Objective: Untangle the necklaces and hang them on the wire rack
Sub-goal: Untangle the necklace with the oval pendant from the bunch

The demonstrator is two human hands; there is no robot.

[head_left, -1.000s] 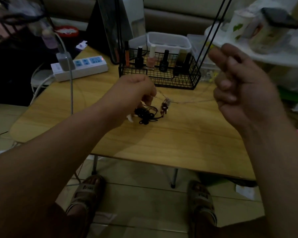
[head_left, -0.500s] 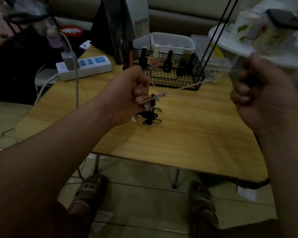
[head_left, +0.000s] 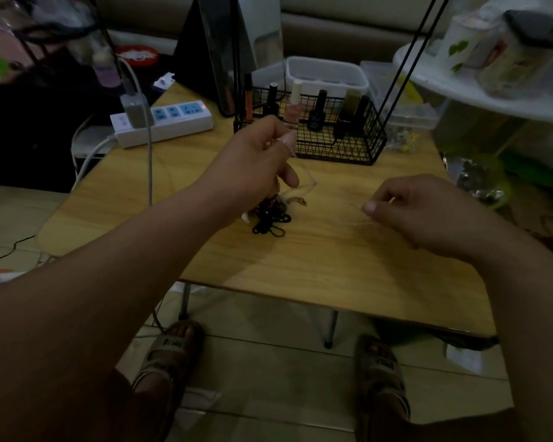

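Over a wood-grain table [head_left: 332, 266], my left hand [head_left: 253, 167] curls its fingers round one end of a fine, pale metal chain [head_left: 307, 185]. My right hand [head_left: 428, 208], to the right and slightly nearer, pinches the other end between thumb and forefinger. The chain sags in thin loops between them, faint against the wood. Just under my left hand a knot of black cord [head_left: 270, 221] lies in small loops on the tabletop, meeting the chain. At the far edge stands the black wire rack [head_left: 342, 151], its gridded basket holding small glossy bottles [head_left: 316, 111]. A white power strip [head_left: 163, 122] lies far left.
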